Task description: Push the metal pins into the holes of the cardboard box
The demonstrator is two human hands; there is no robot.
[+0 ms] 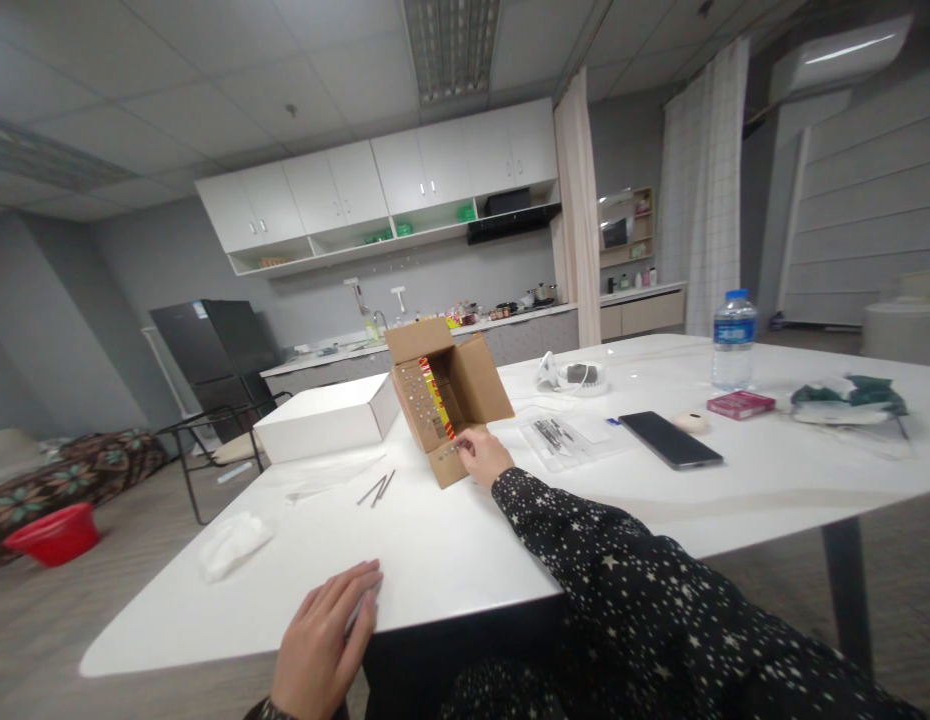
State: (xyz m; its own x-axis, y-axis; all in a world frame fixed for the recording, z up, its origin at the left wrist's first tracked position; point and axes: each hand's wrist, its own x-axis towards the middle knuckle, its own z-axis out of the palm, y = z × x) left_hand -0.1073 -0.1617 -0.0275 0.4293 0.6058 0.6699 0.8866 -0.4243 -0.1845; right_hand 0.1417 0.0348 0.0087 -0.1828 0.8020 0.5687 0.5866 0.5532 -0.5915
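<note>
Along the near edge of the tabletop [465, 575], left hand [326, 635] rests, fingers extended; cardboard box [476, 390] stands open beyond, rightward. Right hand [483, 456], nearer, fingers narrowed, meets its near flap [446, 472]; contents undetermined.

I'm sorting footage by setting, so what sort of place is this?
It looks like a kitchen area within a larger room: white wall cabinets hang above a long counter, and a dark fridge stands at its left end.
</note>
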